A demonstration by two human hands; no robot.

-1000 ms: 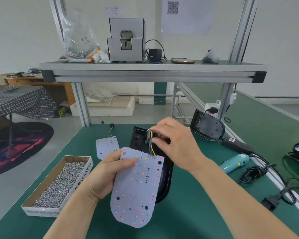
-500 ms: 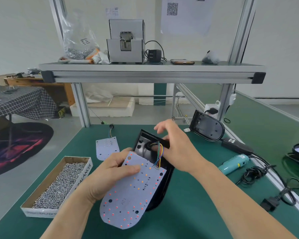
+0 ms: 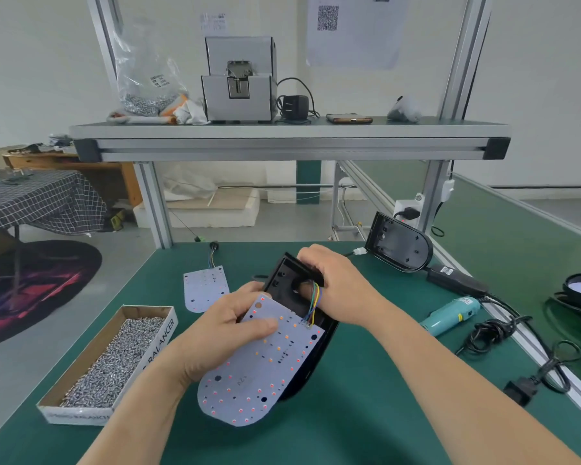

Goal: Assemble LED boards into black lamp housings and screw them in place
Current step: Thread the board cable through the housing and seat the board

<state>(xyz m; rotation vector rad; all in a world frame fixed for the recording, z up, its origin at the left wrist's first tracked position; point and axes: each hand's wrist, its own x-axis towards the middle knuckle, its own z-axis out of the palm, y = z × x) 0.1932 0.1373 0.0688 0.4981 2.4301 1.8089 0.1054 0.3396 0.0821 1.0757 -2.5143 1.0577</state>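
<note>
My left hand (image 3: 222, 333) pinches the LED board (image 3: 259, 374). The thumb presses flat on its dotted white face near the far left edge, and the other fingers curl beneath it out of sight. The board sits tilted, with its square end at one o'clock and its rounded end at seven o'clock, towards me. Whether that end touches the green table (image 3: 316, 437) I cannot tell.

My right hand (image 3: 342, 290) is clamped on the far end of the black housing (image 3: 282, 276), fingers curled over its rim. One fingertip shows through the round opening in its floor. The housing lies partly under the board with its far end raised, and its dark rounded edge shows at four o'clock of the board. Coloured wires (image 3: 312, 303) rise from the board's far right corner and run up against my right hand. I cannot tell whether I pinch them.

- **Ten o'clock of the housing:** a spare board (image 3: 205, 288) lies flat on the table, with its own wires leading to the far edge.
- **Eight o'clock:** an open cardboard box of screws (image 3: 111, 360) sits near my left forearm.
- **Two o'clock:** the other housing (image 3: 398, 243) stands propped up, hollow side facing me.
- **Three o'clock:** a teal screwdriver (image 3: 450, 315) lies at the table's right edge, with a black cable (image 3: 490, 333) coiled just beside it.
- **Twelve o'clock, overhead:** the shelf (image 3: 282, 142) carries a grey machine (image 3: 239, 95), with a clear bag (image 3: 141, 72) to its left and a phone (image 3: 349, 119) to its right.
</note>
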